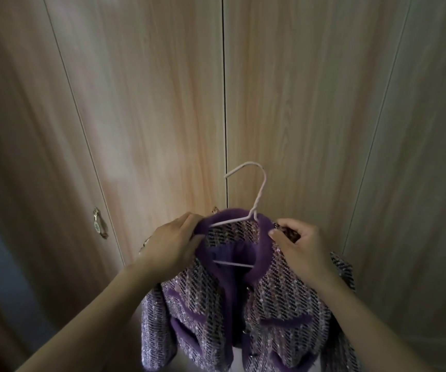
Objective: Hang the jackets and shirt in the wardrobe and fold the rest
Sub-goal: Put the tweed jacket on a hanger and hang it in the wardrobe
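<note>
A purple tweed jacket (246, 304) hangs on a white wire hanger (246, 210) before closed wardrobe doors (146, 103), its hook just right of the centre seam. The left hand (173, 242) pinches the collar's left edge; the right hand (299, 245) pinches the right shoulder edge. A brass handle (99, 222) sits well left.

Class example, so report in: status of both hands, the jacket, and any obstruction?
Left hand and right hand each grip the purple tweed jacket at its collar. Jacket sits on white wire hanger. Wooden wardrobe doors closed ahead.
</note>
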`<action>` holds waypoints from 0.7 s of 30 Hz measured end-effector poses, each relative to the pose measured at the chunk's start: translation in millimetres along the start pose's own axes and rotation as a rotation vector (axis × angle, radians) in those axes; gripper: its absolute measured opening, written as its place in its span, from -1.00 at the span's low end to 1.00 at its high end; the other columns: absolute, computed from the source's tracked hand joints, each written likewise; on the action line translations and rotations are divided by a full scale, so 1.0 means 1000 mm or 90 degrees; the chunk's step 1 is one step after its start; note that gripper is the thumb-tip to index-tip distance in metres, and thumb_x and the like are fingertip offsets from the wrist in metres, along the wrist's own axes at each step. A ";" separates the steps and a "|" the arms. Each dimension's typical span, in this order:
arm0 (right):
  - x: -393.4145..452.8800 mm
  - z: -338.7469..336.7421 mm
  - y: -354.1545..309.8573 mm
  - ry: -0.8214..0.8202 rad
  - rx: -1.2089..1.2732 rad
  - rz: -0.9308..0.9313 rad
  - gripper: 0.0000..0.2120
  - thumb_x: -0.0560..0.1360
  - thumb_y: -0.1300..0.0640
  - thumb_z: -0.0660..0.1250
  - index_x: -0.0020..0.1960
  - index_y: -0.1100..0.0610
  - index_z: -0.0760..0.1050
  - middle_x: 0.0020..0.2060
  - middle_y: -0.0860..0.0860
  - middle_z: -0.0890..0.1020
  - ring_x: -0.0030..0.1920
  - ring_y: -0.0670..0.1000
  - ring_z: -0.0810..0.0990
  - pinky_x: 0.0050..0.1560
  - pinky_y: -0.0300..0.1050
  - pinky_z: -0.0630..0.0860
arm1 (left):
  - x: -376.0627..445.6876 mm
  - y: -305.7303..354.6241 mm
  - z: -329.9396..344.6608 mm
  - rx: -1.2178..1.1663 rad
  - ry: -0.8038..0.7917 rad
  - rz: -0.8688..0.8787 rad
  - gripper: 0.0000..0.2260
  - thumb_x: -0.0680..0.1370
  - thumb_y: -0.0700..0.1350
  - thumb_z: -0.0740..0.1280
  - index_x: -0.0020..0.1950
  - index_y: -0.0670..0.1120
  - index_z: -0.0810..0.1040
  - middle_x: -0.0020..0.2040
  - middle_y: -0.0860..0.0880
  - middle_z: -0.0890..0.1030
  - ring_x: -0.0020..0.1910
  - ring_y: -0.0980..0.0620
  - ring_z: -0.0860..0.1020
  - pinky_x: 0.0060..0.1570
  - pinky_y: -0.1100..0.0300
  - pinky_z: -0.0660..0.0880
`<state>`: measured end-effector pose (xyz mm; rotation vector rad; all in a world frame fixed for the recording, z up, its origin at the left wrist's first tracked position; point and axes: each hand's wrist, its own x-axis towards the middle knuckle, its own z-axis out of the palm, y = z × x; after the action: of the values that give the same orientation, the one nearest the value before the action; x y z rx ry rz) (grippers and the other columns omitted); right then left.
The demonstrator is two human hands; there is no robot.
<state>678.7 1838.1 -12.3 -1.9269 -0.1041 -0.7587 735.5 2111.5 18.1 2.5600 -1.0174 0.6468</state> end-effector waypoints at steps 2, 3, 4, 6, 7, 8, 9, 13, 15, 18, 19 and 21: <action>0.002 0.007 -0.001 -0.055 0.016 -0.004 -0.76 0.47 0.15 0.47 -0.16 -0.23 0.64 -0.26 -0.20 0.70 -0.29 -0.24 0.62 -0.28 -0.40 0.50 | -0.009 -0.009 0.000 0.016 0.006 -0.013 -0.68 0.61 0.05 0.11 0.24 -0.08 0.47 0.04 -0.02 0.56 -0.14 -0.09 0.56 -0.15 -0.01 0.51; 0.002 0.010 -0.002 -0.086 0.013 0.000 -0.76 0.48 0.15 0.45 -0.14 -0.23 0.65 -0.26 -0.17 0.70 -0.28 -0.22 0.62 -0.26 -0.38 0.50 | -0.014 -0.013 0.002 0.021 0.007 -0.018 -0.68 0.61 0.06 0.10 0.22 -0.07 0.48 0.03 -0.02 0.56 -0.16 -0.08 0.56 -0.17 -0.01 0.51; 0.001 0.014 -0.002 -0.117 0.004 0.008 -0.79 0.49 0.13 0.44 -0.11 -0.21 0.65 -0.25 -0.15 0.70 -0.27 -0.20 0.62 -0.24 -0.36 0.50 | -0.018 -0.018 0.004 0.022 0.012 -0.022 -0.68 0.60 0.06 0.10 0.21 -0.07 0.48 0.02 -0.01 0.57 -0.18 -0.08 0.56 -0.19 -0.01 0.51; -0.002 0.023 0.000 -0.171 -0.018 0.031 -0.85 0.51 0.08 0.40 -0.03 -0.18 0.64 -0.20 -0.13 0.70 -0.21 -0.16 0.64 -0.17 -0.28 0.54 | -0.029 -0.024 0.010 0.016 0.046 -0.034 -0.70 0.60 0.04 0.11 0.16 -0.09 0.51 -0.03 -0.01 0.58 -0.25 -0.07 0.56 -0.28 0.03 0.51; -0.003 0.028 0.001 -0.185 -0.028 0.037 -0.86 0.52 0.06 0.39 0.00 -0.18 0.63 -0.17 -0.13 0.70 -0.17 -0.14 0.65 -0.12 -0.24 0.55 | -0.035 -0.026 0.014 0.011 0.069 -0.043 -0.70 0.59 0.03 0.11 0.12 -0.10 0.52 -0.07 -0.01 0.59 -0.30 -0.07 0.56 -0.35 0.07 0.49; -0.004 0.034 0.002 -0.189 -0.036 0.040 -0.85 0.53 0.06 0.38 0.01 -0.19 0.62 -0.14 -0.14 0.70 -0.13 -0.14 0.66 -0.09 -0.22 0.56 | -0.041 -0.030 0.017 0.006 0.089 -0.050 -0.70 0.58 0.03 0.11 0.09 -0.11 0.53 -0.11 -0.01 0.60 -0.34 -0.06 0.55 -0.39 0.11 0.45; -0.005 0.040 0.002 -0.185 -0.044 0.043 -0.84 0.53 0.07 0.39 0.01 -0.21 0.62 -0.13 -0.16 0.69 -0.12 -0.14 0.65 -0.05 -0.19 0.56 | -0.046 -0.034 0.020 0.001 0.100 -0.054 -0.71 0.57 0.02 0.12 0.07 -0.11 0.53 -0.13 -0.01 0.60 -0.36 -0.06 0.55 -0.41 0.12 0.42; -0.007 0.064 0.001 -0.188 -0.079 0.068 -0.86 0.53 0.10 0.40 0.03 -0.11 0.63 -0.08 -0.14 0.67 -0.05 -0.13 0.64 0.05 -0.10 0.56 | -0.061 -0.060 0.030 -0.022 0.132 -0.073 -0.73 0.55 0.02 0.15 0.04 -0.11 0.54 -0.16 -0.01 0.61 -0.35 -0.08 0.58 -0.42 0.13 0.40; -0.010 0.074 -0.002 -0.199 -0.088 0.080 -0.85 0.54 0.07 0.38 0.09 -0.09 0.61 -0.04 -0.11 0.66 -0.03 -0.13 0.64 0.04 -0.16 0.55 | -0.067 -0.072 0.035 -0.036 0.164 -0.070 -0.76 0.52 0.03 0.19 0.02 -0.09 0.53 -0.19 0.00 0.61 -0.37 -0.07 0.58 -0.44 0.18 0.38; -0.009 0.084 -0.005 -0.180 -0.082 0.102 -0.84 0.57 0.04 0.34 0.14 -0.11 0.57 -0.05 -0.07 0.64 -0.07 -0.15 0.61 -0.06 -0.30 0.54 | -0.075 -0.083 0.043 -0.051 0.204 -0.055 -0.80 0.50 0.01 0.23 0.00 -0.08 0.51 -0.22 0.01 0.60 -0.40 -0.06 0.57 -0.47 0.20 0.36; -0.006 0.087 -0.005 -0.169 -0.093 0.113 -0.84 0.58 0.02 0.33 0.15 -0.11 0.55 -0.04 -0.08 0.63 -0.06 -0.16 0.60 -0.06 -0.33 0.53 | -0.078 -0.086 0.047 -0.054 0.208 -0.049 -0.81 0.50 0.01 0.23 0.00 -0.07 0.51 -0.23 0.01 0.60 -0.40 -0.06 0.56 -0.47 0.20 0.36; 0.007 0.092 -0.001 -0.148 -0.128 0.127 -0.80 0.57 -0.04 0.31 0.18 -0.13 0.51 0.00 -0.13 0.60 0.01 -0.18 0.58 -0.04 -0.34 0.50 | -0.082 -0.090 0.054 -0.056 0.209 -0.039 -0.82 0.49 0.00 0.24 0.00 -0.05 0.50 -0.23 0.03 0.60 -0.39 -0.03 0.56 -0.45 0.21 0.34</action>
<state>725.9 1914.3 -33.5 -2.1737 0.0235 -0.4244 762.5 2196.9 -80.7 2.2996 -0.8341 0.9445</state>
